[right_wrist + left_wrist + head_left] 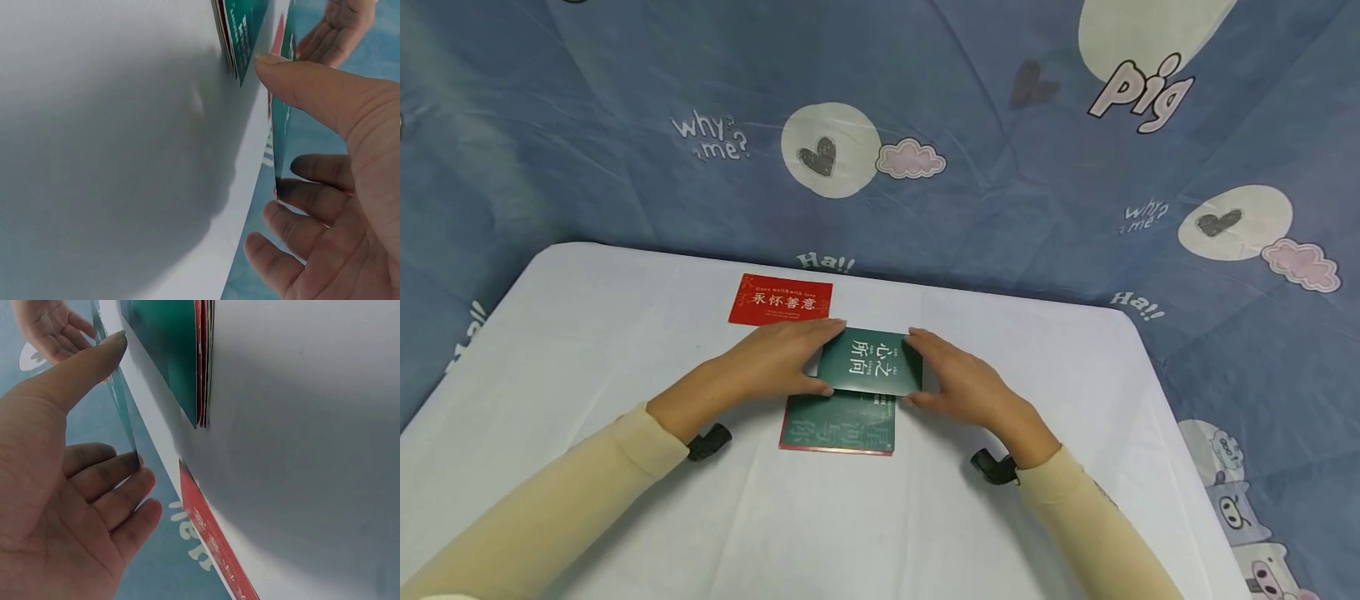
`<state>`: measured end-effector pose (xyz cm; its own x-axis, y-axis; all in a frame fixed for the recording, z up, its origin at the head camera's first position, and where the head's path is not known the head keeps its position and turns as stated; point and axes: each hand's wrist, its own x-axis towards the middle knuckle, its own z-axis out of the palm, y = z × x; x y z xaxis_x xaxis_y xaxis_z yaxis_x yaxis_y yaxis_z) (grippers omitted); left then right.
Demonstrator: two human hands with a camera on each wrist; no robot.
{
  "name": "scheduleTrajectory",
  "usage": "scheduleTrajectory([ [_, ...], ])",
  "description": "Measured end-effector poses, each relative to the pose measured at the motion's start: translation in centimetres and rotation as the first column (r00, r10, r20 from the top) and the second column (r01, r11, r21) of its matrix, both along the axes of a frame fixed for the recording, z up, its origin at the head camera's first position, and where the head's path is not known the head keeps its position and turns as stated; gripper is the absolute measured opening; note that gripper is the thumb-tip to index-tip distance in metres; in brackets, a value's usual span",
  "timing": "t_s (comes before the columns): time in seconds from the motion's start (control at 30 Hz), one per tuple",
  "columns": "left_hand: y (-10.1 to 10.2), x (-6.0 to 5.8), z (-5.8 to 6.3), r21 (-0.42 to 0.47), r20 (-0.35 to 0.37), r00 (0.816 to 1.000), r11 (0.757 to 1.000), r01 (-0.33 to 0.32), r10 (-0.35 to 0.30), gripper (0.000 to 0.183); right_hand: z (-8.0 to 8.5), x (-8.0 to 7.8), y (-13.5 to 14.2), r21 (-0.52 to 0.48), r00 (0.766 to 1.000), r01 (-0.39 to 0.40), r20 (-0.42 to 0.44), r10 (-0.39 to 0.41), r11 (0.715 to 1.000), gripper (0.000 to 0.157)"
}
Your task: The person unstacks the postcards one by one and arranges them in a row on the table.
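Observation:
Both hands hold a green card (871,361) with white Chinese characters, one at each short end. My left hand (775,358) pinches its left end between thumb and fingers; in the left wrist view the card (119,394) is seen nearly edge-on, raised off the table. At the other end, my right hand (966,383) grips it with the thumb at the near corner and fingers at the far one. Below the held card lies a stack of cards (838,425), green on top with red edges showing. The held card covers the stack's far part.
A red card (781,300) with white characters lies flat toward the back of the white table (820,525), left of the stack. Behind the table hangs a blue printed cloth (970,225). Small black devices (994,467) are strapped at both wrists.

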<state>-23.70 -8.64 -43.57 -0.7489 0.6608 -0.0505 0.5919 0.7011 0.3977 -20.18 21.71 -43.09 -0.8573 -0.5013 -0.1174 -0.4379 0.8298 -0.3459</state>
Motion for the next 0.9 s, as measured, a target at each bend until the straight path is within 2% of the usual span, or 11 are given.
scheduleTrajectory([
  [0.3, 0.7, -1.5, -0.2, -0.024, 0.008, 1.000, 1.000, 0.005, -0.005, 0.098, -0.1, -1.1, 0.3, -0.011, 1.000, 0.014, -0.004, -0.014, 1.000, 0.088],
  [0.57, 1.0, -2.8, -0.1, -0.049, 0.031, 0.999, 0.998, -0.039, 0.041, 0.099, -0.2, -2.7, 0.2, -0.013, 1.000, 0.021, 0.011, -0.021, 1.000, 0.088],
  [0.9, 1.3, -4.2, -0.6, -0.023, 0.026, 0.999, 0.999, -0.044, 0.045, 0.095, -0.6, -4.6, 0.5, -0.046, 0.999, 0.021, 0.029, -0.020, 0.999, 0.086],
])
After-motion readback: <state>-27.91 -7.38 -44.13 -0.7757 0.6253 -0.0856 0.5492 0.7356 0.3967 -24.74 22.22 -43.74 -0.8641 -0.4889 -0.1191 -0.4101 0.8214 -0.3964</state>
